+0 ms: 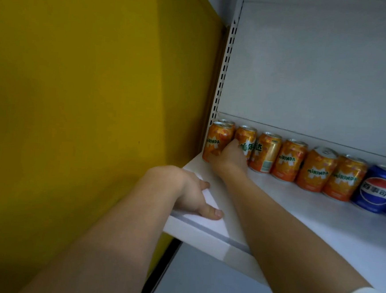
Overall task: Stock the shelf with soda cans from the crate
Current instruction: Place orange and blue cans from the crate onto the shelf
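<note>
A row of orange Mirinda cans [289,159] stands along the back of the white shelf [320,221], with blue Pepsi cans [379,190] at the right end. My right hand [229,159] reaches across the shelf and grips the leftmost front orange can [216,141], which stands upright on the shelf at the left corner. Another orange can is partly hidden behind it. My left hand [188,190] clasps the shelf's front left corner, thumb on top. The crate is out of view.
A yellow wall [87,91] closes off the left side. A white perforated upright [225,63] and the white back panel [321,64] bound the shelf. Bare shelf surface lies in front of the can row.
</note>
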Demonstrator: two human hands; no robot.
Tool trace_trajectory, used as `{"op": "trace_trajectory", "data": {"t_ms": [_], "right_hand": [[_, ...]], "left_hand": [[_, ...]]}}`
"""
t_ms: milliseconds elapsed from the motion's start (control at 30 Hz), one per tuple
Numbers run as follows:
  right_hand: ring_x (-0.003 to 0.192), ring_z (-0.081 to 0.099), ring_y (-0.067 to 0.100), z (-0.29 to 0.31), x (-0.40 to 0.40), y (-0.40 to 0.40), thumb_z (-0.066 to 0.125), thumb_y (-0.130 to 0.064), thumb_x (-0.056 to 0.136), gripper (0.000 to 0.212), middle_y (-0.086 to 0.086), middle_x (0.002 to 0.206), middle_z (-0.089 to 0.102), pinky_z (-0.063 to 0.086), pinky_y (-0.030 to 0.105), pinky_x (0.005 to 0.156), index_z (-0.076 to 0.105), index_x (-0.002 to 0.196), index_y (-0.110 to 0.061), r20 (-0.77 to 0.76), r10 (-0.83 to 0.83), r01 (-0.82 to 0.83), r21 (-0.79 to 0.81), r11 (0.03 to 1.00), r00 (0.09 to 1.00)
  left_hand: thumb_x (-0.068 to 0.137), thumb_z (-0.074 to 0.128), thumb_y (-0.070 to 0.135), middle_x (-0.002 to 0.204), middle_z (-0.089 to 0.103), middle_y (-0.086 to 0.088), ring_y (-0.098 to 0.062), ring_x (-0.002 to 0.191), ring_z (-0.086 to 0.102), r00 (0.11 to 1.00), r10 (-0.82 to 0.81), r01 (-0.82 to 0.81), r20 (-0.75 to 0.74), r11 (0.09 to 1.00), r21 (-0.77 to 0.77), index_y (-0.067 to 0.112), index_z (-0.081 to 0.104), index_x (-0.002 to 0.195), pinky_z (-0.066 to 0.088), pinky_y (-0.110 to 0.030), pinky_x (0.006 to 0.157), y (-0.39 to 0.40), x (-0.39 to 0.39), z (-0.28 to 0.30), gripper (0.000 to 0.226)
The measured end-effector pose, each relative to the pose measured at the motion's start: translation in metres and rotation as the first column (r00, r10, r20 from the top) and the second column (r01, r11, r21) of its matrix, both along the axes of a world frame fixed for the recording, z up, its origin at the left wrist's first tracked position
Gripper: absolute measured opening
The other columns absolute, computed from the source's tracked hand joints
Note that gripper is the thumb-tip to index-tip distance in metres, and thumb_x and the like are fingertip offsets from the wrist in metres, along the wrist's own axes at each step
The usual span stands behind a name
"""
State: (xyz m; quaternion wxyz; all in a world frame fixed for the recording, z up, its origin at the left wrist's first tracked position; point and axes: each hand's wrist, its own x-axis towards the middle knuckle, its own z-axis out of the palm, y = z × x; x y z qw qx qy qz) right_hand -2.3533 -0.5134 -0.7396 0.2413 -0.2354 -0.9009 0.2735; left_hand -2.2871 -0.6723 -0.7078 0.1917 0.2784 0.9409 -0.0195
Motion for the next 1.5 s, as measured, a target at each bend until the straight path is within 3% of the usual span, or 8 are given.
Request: {"op": "trace_trajectory", "data": {"t_ms": [233,467,567,667,800,967,1267,1500], "right_hand": [[0.073,0.066,0.029,0.006,0.117,-0.017,0.052,-0.027,0.095,0.025,0.007,0.077,0.071,0.049,0.035,0.058,0.072,0.086,-0.014,-0.259,0.227,-0.115,0.386,0.915,0.939],[0.068,0.058,0.008,-0.093,0.288,-0.059,0.062,-0.016,0.095,0.013,-0.005,0.084,0.070,0.045,0.018,0.067,0.074,0.098,-0.013,-0.507,0.373,-0.325,0.185,0.928,0.777],[0.082,0.064,0.009,-0.197,0.339,-0.060,0.061,-0.015,0.095,0.019,-0.004,0.101,0.073,0.053,0.025,0.077,0.074,0.109,-0.017,-0.126,0.411,-0.412,0.019,0.911,0.903],[0.091,0.066,0.013,-0.288,0.378,-0.067,0.057,-0.020,0.093,0.022,-0.002,0.106,0.072,0.053,0.026,0.081,0.070,0.110,-0.024,0.296,0.495,-0.473,-0.148,0.868,0.817],[0.095,0.067,0.022,-0.354,0.411,-0.090,0.056,-0.033,0.091,0.019,0.004,0.104,0.070,0.052,0.030,0.076,0.063,0.105,-0.023,0.584,0.513,-0.388,-0.336,0.858,0.629],[0.115,0.059,0.025,-0.407,0.435,-0.133,0.065,-0.051,0.084,0.066,0.006,0.133,0.054,0.051,0.036,0.092,0.043,0.139,-0.022,0.688,0.579,-0.318,-0.484,0.815,0.438],[0.075,0.064,0.003,-0.370,0.442,-0.121,0.079,-0.043,0.071,0.051,-0.009,0.089,0.064,0.046,0.015,0.054,0.044,0.107,-0.030,0.477,0.519,-0.155,-0.612,0.775,0.709],[0.109,0.060,-0.007,-0.267,0.424,-0.081,0.071,-0.035,0.080,0.066,-0.017,0.121,0.064,0.052,0.024,0.096,0.042,0.139,-0.038,-0.033,0.417,-0.327,-0.677,0.659,0.908]], "left_hand": [[0.095,0.044,0.063,0.137,0.058,-0.001,-0.026,0.131,0.049,0.945,0.137,-0.001,-0.297,0.909,0.418,0.026,0.061,0.133,0.034,-0.047,0.112,-0.013,0.039,-0.045,0.056],[0.097,0.051,0.030,0.126,0.060,-0.009,-0.023,0.124,0.051,0.779,0.498,0.208,-0.381,0.369,0.906,0.010,0.066,0.115,0.042,-0.032,0.104,-0.022,0.169,-0.164,0.031],[0.099,0.051,0.027,0.103,0.066,-0.004,-0.023,0.098,0.063,0.896,0.440,-0.193,-0.060,0.508,0.840,0.014,0.064,0.101,0.052,-0.038,0.079,-0.027,0.224,-0.241,0.019],[0.099,0.049,0.028,0.103,0.070,-0.008,-0.029,0.098,0.066,0.861,0.455,-0.507,0.225,0.749,0.427,0.016,0.064,0.098,0.052,-0.035,0.076,-0.048,0.260,-0.318,0.020],[0.094,0.055,0.035,0.124,0.064,-0.009,-0.027,0.115,0.061,0.800,0.520,-0.548,0.298,0.837,0.009,0.014,0.064,0.115,0.049,-0.036,0.093,-0.083,0.298,-0.386,0.032],[0.092,0.055,0.026,0.113,0.070,-0.004,-0.023,0.105,0.066,0.813,0.508,-0.526,0.284,0.850,-0.015,0.016,0.067,0.107,0.051,-0.033,0.086,-0.114,0.313,-0.408,0.021],[0.078,0.078,0.021,0.138,0.054,0.003,-0.021,0.127,0.052,0.584,0.328,-0.501,0.743,0.865,0.012,0.027,0.040,0.142,0.044,-0.034,0.105,-0.109,0.325,-0.385,0.075],[0.072,0.082,0.039,0.111,0.070,0.011,0.001,0.098,0.068,0.724,0.142,-0.670,0.675,0.378,0.638,0.037,0.053,0.128,0.057,-0.026,0.087,-0.069,0.305,-0.299,0.064]]}}
